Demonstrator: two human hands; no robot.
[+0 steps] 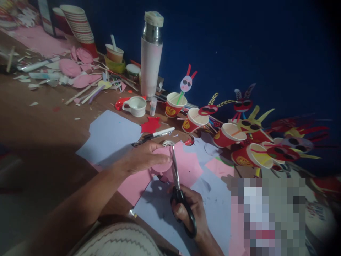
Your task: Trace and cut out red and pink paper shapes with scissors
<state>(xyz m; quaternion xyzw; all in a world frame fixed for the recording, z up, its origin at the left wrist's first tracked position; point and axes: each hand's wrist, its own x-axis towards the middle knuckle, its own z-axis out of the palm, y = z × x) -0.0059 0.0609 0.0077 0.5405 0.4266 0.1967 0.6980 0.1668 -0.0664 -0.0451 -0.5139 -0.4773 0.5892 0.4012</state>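
My left hand (142, 156) pinches a rounded piece of pink paper (161, 165) between thumb and fingers. Wrapped round the black handles of a pair of scissors (176, 170) is my right hand (190, 206). The metal blades point away from me and lie along the right edge of the pink piece; whether they are parted I cannot make out. Beneath both hands are a larger pink sheet (188, 167) and a pale bluish sheet (160, 213). A white marker (162, 132) lies just beyond my left hand.
Red paper cups (176, 105) with paper faces on sticks line the right side. A tall flask (151, 64), a white mug (136, 106) and stacked cups (78, 26) stand at the back. Pink cutouts (69, 67) and scraps lie left. A pixelated patch covers the lower right.
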